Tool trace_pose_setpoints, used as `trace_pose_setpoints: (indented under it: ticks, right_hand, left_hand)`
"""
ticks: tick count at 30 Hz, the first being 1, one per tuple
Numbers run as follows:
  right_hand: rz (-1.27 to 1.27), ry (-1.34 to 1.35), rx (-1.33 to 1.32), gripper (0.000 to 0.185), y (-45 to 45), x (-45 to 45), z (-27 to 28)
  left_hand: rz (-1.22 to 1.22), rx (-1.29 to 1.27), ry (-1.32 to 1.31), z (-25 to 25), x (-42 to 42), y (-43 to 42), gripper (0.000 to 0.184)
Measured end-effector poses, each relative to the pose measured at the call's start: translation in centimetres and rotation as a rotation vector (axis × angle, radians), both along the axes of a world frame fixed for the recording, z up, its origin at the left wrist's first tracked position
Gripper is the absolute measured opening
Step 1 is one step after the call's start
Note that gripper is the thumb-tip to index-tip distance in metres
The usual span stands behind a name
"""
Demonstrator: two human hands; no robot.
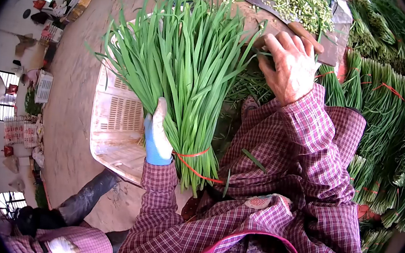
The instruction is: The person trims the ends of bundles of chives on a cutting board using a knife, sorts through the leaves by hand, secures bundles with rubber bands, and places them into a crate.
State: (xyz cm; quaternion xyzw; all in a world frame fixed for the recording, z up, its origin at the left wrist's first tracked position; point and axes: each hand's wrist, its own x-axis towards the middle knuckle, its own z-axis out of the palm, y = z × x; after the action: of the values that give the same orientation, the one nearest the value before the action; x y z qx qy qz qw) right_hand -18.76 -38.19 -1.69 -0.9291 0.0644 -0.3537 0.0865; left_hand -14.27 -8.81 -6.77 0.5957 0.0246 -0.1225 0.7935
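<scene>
A thick bunch of green garlic chives [183, 74] leans over my lap, tied low with a red band [194, 154]. My left hand [157, 134], in a blue and white glove, is wrapped around its side just above the band. To the right of the leaf tips is my bare right hand [289, 66], its fingers curled over something brown that is mostly hidden. Just behind those knuckles lies a knife [303, 35] with a wooden handle, its blade pointing to the left. Chopped green and white pieces [291, 1] are heaped beyond the knife.
Many tied chive bundles [389, 108] are stacked along the right. A pale plastic crate [118, 117] stands at left, partly behind the bunch. Another person's leg [86, 201] shows at lower left. White crates [43, 86] and bags line the far wall.
</scene>
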Motion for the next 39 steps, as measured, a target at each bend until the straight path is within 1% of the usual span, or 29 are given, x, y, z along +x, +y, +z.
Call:
trace_pose_setpoints:
  ticks: [1, 2, 3, 5, 6, 8, 10, 11, 13, 14, 16, 17, 19, 20, 21, 23, 24, 27, 29, 31, 33, 36, 39]
  right_hand:
    - [0.018, 0.002, -0.024, 0.021, 0.0, 0.2, -0.1]
    - [0.113, 0.024, -0.004, 0.026, 0.5, 0.4, -0.3]
    - [0.199, -0.008, 0.018, 0.021, 1.8, 0.7, 0.2]
    - [0.359, -0.079, 0.035, 0.011, 5.2, 0.5, 2.0]
    - [0.388, -0.018, 0.006, 0.014, 6.2, 0.5, 2.2]
    - [0.464, 0.099, -0.036, 0.017, 7.6, 0.3, 1.3]
    - [0.515, 0.143, 0.007, 0.017, 8.2, -0.7, 0.6]
    - [0.535, 0.152, 0.015, 0.016, 8.3, -1.2, 0.1]
    - [0.542, 0.154, 0.026, 0.016, 8.6, -1.5, -0.6]
    - [0.551, 0.178, 0.027, 0.018, 8.7, -1.7, -1.0]
    - [0.576, 0.226, 0.047, 0.025, 8.8, -1.6, -1.4]
    - [0.575, 0.226, 0.047, 0.025, 8.7, -1.6, -1.3]
    - [0.607, 0.228, 0.033, 0.027, 8.8, -1.5, -1.2]
    - [0.617, 0.231, 0.017, 0.028, 8.6, -1.5, -1.0]
    - [0.619, 0.230, 0.009, 0.026, 8.4, -1.6, -0.7]
    - [0.622, 0.151, 0.059, 0.019, 7.7, -1.7, -0.9]
    - [0.616, 0.137, 0.037, 0.021, 7.2, -2.2, -0.6]
    - [0.621, 0.145, -0.004, 0.023, 6.0, -3.2, -1.5]
    - [0.626, 0.163, 0.009, 0.020, 5.5, -3.7, -2.2]
    - [0.636, 0.256, 0.000, 0.026, 5.0, -4.2, -2.3]
    - [0.634, 0.264, 0.026, 0.023, 5.1, -4.3, -2.5]
    - [0.635, 0.285, 0.169, 0.022, 5.2, -4.1, -2.1]
    - [0.503, 0.228, 0.158, 0.022, 5.9, -3.6, -1.3]
  left_hand:
    - [-0.001, 0.000, -0.001, -0.1, 0.1, 0.0, 0.054]
    - [-0.051, -0.083, 0.037, -0.3, 0.3, 0.0, 0.053]
    - [-0.102, -0.166, 0.074, -0.3, 0.5, -0.1, 0.051]
    - [-0.169, -0.176, 0.162, 2.6, -0.2, -2.2, 0.050]
    - [-0.143, -0.216, 0.163, 2.5, -0.3, -2.8, 0.049]
    - [-0.172, -0.253, 0.173, 2.4, -1.0, -3.4, 0.049]
    - [-0.197, -0.267, 0.172, 1.5, -1.4, -3.5, 0.051]
    - [-0.189, -0.225, 0.150, 0.5, -1.4, -3.2, 0.052]
    - [-0.209, -0.164, 0.079, 1.1, -2.1, -3.6, 0.055]
    - [-0.209, -0.163, 0.082, 0.8, -2.4, -3.2, 0.055]
    - [-0.229, -0.199, 0.001, 0.2, -2.8, -2.6, 0.055]
    - [-0.230, -0.199, 0.001, 0.1, -3.0, -2.5, 0.055]
    - [-0.199, 0.005, -0.105, 1.3, -3.5, -2.9, 0.049]
    - [-0.188, 0.077, -0.064, 1.6, -3.4, -3.0, 0.047]
    - [-0.185, 0.077, -0.062, 1.4, -3.3, -3.0, 0.047]
    - [-0.102, 0.018, 0.023, 0.7, -3.0, -2.9, 0.044]
    - [-0.058, -0.020, 0.060, 1.1, -3.1, -3.2, 0.041]
    - [-0.039, -0.011, 0.069, 1.6, -3.0, -3.3, 0.039]
    - [-0.008, 0.000, 0.064, 1.6, -3.2, -3.6, 0.037]
    - [0.064, 0.034, 0.085, 1.3, -3.3, -3.5, 0.035]
    - [0.037, 0.037, 0.056, 1.9, -3.4, -3.6, 0.034]
    - [-0.001, 0.056, 0.007, 1.7, -3.2, -3.4, 0.034]
    - [-0.016, 0.105, -0.038, 2.2, -3.3, -3.8, 0.036]
